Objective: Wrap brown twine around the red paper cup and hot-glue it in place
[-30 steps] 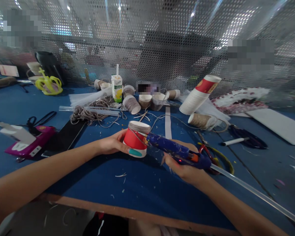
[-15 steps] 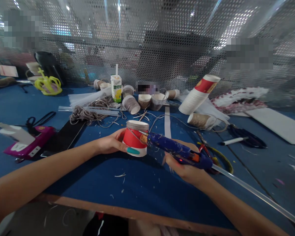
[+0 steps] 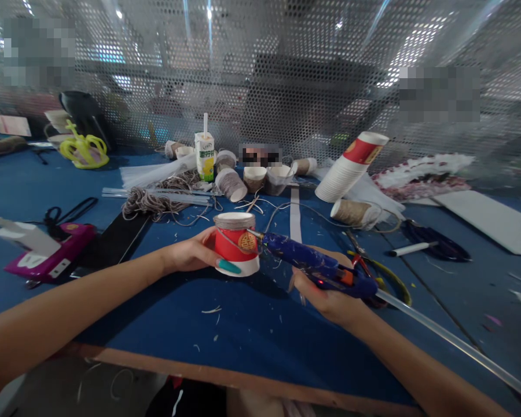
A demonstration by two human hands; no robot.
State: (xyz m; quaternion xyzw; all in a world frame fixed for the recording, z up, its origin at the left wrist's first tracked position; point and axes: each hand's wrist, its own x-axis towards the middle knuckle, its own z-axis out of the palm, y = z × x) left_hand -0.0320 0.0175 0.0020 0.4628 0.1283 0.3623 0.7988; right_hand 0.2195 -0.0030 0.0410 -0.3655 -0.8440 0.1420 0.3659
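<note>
My left hand [image 3: 195,252] is closed around a red and white paper cup [image 3: 232,246], its thumb with a teal nail lying across the lower wall. Grey-brown cord is wound in bands under the cup's rim, and a loose strand droops over the gold emblem on the red band. In my right hand [image 3: 325,289] is a blue hot glue gun [image 3: 312,260], with a small red light lit on its side. Its metal nozzle points left at the cord by the cup's upper right side. A long clear glue stick [image 3: 443,330] sticks out of its back end.
Behind the cup lie a tangle of cord [image 3: 156,200], a drink carton [image 3: 206,156] with a straw and several cord-wrapped cups. A tilted paper cup stack [image 3: 351,168] and scissors [image 3: 362,263] are on the right. Left are a purple power strip [image 3: 54,252] and a yellow crown [image 3: 84,149].
The cup has shifted slightly left and turned in my left hand, so the gold emblem now faces me more fully. The glue gun has stayed almost where it was.
</note>
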